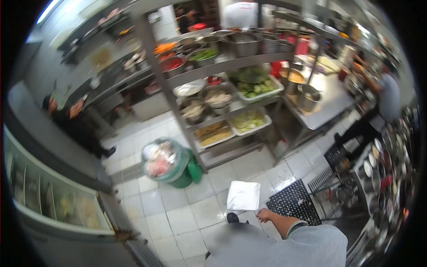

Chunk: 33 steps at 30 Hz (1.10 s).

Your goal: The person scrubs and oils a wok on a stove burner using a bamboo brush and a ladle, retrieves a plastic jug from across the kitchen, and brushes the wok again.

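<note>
At your far left: one glass-fronted cabinet (62, 224), white frame, blurred contents. Behind it: one person in dark clothing (75, 124), upright, forearms raised. Next: one green bin (179, 181) on white tiles, its liner bag full of mixed refuse. Beyond the bin, ahead of you: one steel rack (231, 67); upper level, metal pots, one with red contents, one with chopped greens; below, a white tub (263, 96) of green pieces; lowest, two shallow white tubs of food. Front and centre, low before you: one silvery-white rectangular tray (243, 196), nearly above your shoe (232, 217). Your left hand: out of view, fingers cannot be told. Your right hand (265, 216): at the tray's near right corner, fingers curled together; whether clamped on the rim, you cannot tell. Just right of it: one black perforated mat (296, 202). Further right: one steel table (327, 109); one person in a grey top (389, 102), beside crowded pots.
</note>
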Motion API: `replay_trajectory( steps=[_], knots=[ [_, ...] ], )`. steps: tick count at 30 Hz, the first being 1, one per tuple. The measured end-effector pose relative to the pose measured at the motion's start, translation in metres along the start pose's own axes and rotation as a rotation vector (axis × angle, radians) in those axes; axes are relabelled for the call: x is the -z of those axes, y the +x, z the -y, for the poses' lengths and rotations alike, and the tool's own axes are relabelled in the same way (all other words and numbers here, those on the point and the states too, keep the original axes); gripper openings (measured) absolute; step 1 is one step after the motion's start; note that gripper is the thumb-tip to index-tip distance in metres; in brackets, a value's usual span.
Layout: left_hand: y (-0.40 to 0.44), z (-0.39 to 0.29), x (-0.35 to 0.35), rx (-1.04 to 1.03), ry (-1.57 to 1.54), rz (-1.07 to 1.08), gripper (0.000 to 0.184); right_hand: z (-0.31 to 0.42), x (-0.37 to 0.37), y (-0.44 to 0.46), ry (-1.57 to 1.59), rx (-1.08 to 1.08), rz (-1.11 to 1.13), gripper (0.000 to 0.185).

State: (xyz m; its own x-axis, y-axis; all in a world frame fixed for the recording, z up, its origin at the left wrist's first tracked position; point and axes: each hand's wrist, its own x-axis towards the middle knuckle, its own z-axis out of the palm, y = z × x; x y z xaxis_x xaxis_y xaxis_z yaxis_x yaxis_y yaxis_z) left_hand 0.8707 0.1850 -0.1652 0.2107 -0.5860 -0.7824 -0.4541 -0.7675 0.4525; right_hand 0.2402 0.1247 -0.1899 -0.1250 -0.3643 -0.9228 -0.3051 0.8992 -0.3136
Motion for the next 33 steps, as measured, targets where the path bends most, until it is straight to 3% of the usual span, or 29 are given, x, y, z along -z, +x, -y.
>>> replay_trajectory(
  steps=[2,5,8,10,11,14,20,28,33],
  knots=[
    [-0.010,0.033,0.014,0.262,-0.388,-0.109,0.021,0.037,0.005,0.015,0.024,0.081,-0.015,0.038],
    [-0.027,0.052,0.009,0.241,-0.365,-0.145,0.018,0.100,0.010,0.017,0.064,0.159,-0.029,0.037],
    [-0.013,0.065,0.007,0.013,-0.283,-0.033,0.023,0.143,0.016,0.023,0.107,0.218,-0.059,0.033],
    [-0.024,0.039,0.018,0.100,-0.161,-0.010,0.024,0.155,0.012,0.018,0.170,0.221,-0.108,0.033],
    [-0.048,-0.008,0.028,0.142,-0.099,0.005,0.026,0.158,0.007,0.014,0.209,0.220,-0.140,0.033],
    [0.005,0.036,0.052,0.160,-0.258,-0.026,0.026,0.160,-0.021,-0.010,0.143,0.175,-0.131,0.034],
    [0.059,0.002,0.133,0.179,-0.521,-0.080,0.028,0.150,-0.102,-0.057,0.016,-0.014,-0.096,0.040],
    [0.133,-0.038,0.200,0.200,-0.224,0.103,0.025,0.151,-0.152,-0.092,0.209,0.043,-0.209,0.037],
    [0.182,-0.138,0.218,0.091,-0.040,0.141,0.026,0.125,-0.157,-0.116,0.358,-0.057,-0.313,0.035]
  ],
)
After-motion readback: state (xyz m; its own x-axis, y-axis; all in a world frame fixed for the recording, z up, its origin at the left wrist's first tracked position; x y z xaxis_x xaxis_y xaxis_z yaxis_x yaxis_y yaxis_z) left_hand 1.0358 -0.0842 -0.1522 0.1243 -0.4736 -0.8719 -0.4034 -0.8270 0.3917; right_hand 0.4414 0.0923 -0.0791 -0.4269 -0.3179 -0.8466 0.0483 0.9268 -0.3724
